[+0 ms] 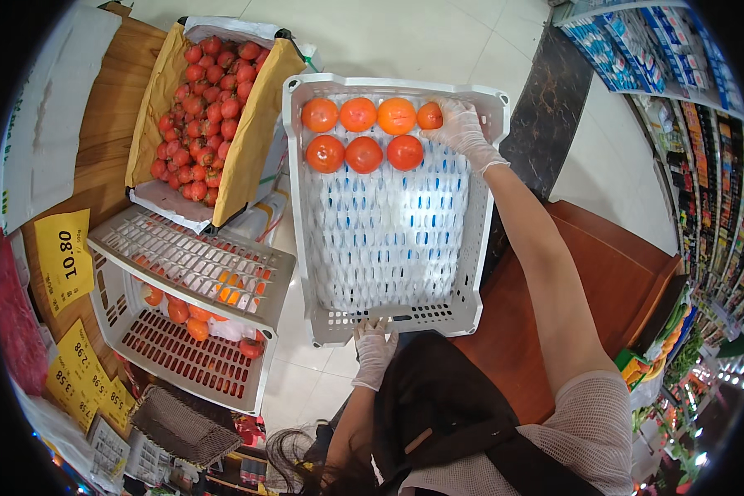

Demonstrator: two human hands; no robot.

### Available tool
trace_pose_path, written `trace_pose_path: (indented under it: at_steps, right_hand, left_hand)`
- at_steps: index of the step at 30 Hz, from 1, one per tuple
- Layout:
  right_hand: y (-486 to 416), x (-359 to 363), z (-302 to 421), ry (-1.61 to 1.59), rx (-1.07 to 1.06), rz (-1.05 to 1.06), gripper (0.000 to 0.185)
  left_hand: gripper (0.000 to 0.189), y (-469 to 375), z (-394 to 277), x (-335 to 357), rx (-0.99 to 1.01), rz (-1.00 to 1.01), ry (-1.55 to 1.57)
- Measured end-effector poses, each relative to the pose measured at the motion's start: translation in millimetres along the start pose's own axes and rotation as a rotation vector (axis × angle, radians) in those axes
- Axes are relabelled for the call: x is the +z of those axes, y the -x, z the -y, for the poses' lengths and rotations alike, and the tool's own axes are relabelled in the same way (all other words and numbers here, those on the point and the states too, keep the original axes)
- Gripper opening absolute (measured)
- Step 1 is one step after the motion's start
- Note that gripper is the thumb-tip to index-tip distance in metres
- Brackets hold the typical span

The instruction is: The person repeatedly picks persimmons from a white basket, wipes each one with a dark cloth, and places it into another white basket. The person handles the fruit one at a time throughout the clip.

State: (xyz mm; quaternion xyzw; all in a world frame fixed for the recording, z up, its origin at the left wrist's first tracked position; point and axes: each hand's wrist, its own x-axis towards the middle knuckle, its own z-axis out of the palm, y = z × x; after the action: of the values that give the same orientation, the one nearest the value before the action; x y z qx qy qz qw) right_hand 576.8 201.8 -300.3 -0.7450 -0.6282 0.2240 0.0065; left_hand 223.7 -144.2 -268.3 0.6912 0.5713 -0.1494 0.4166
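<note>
A white plastic crate [297,248] lies before me, lined with netted padding [372,229] that shows blue through its slots. Round orange-red fruits, tomatoes or persimmons, sit at its far end: several in the back row [358,115] and three in the row nearer me [364,154]. My right hand [462,124], in a clear glove, grips the rightmost fruit [429,116] of the back row, close to the crate's far right corner. My gloved left hand [374,353] holds the crate's near rim, fingertips over the edge.
To the left, a paper-lined box [235,180] holds many small red fruits [204,118]. Below it, a tilted grey crate [192,366] contains more fruit under a second crate [192,254]. Yellow price signs [65,260] line the left. A brown wooden surface [570,291] and stocked shelves [707,186] stand right.
</note>
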Motion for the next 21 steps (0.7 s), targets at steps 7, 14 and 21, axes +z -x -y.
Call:
trace_pose_path:
  at_steps: [7,14,21]
  right_hand:
    - [-5,10,-1,0.128,0.025,0.032,0.076]
    - [12,8,2,0.031,0.158,-0.073,0.072]
    - [24,2,25,0.225,-0.086,-0.300,0.054]
  left_hand:
    - [0.044,3,1,3,0.018,-0.044,0.052]
    - [0.043,4,-1,-2,0.026,-0.062,0.103]
    - [0.040,8,-6,-5,0.019,-0.121,0.112]
